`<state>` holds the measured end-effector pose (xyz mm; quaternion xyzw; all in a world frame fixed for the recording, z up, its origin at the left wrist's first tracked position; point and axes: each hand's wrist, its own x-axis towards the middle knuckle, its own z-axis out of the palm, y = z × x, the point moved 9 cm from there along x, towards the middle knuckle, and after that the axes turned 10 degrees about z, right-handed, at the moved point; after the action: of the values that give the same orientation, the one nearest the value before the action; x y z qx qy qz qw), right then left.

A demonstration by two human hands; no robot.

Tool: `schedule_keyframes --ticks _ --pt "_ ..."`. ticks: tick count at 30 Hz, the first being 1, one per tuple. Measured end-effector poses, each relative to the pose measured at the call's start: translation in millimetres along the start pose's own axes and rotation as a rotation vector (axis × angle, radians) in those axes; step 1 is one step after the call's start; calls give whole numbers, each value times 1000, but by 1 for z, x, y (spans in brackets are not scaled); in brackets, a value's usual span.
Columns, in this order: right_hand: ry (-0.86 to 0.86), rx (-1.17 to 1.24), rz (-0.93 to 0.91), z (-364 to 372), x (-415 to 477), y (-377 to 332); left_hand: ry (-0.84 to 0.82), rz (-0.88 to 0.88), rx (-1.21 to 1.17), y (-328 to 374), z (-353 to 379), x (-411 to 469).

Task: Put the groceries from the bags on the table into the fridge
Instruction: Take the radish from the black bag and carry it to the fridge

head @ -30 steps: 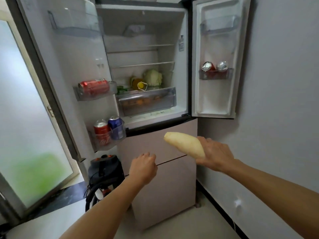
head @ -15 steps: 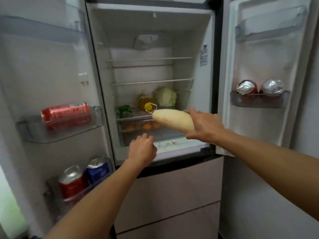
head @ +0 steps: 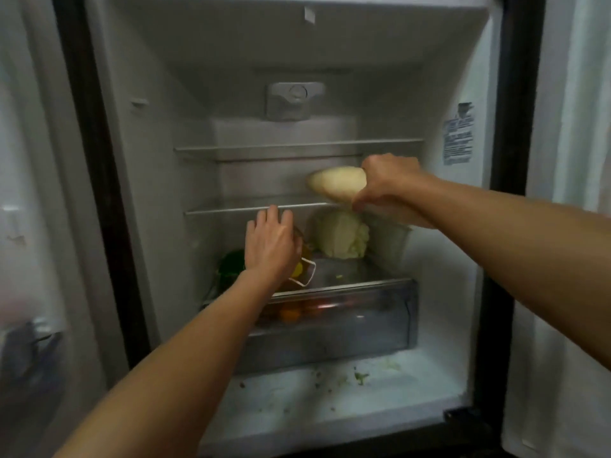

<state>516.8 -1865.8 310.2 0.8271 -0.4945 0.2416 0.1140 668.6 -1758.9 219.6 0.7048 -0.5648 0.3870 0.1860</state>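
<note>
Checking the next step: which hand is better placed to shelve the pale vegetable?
Right: the right hand grips the pale vegetable above the glass shelf; the left hand is open, lower down.

Showing creamy white on the radish (head: 335,186), pale green on the cabbage (head: 342,238), dark green on the leafy vegetable (head: 233,264), orange on the fruit (head: 290,314), yellow on the bottle cap (head: 297,269), black along the fridge frame (head: 96,160), blue print on the label (head: 458,138).

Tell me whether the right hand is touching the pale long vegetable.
Touching. The head view shows the right hand with its fingers curled round the thick end of the pale vegetable, with no gap between them.
</note>
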Motion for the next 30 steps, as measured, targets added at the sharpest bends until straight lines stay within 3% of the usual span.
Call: schedule_keyframes --ticks 8,12,22,25,30 --pt "-63 7 -61 43 126 -41 -22 -33 146 -55 43 58" --pt "-72 -15 -92 63 159 -71 102 1 266 -56 43 55" --pt "-115 -98 -122 97 174 -109 233 30 265 -57 47 52" --pt "-103 -81 -118 91 172 -105 243 42 255 -58 48 51" --pt "-235 26 -47 87 162 -64 268 39 242 -59 47 50"
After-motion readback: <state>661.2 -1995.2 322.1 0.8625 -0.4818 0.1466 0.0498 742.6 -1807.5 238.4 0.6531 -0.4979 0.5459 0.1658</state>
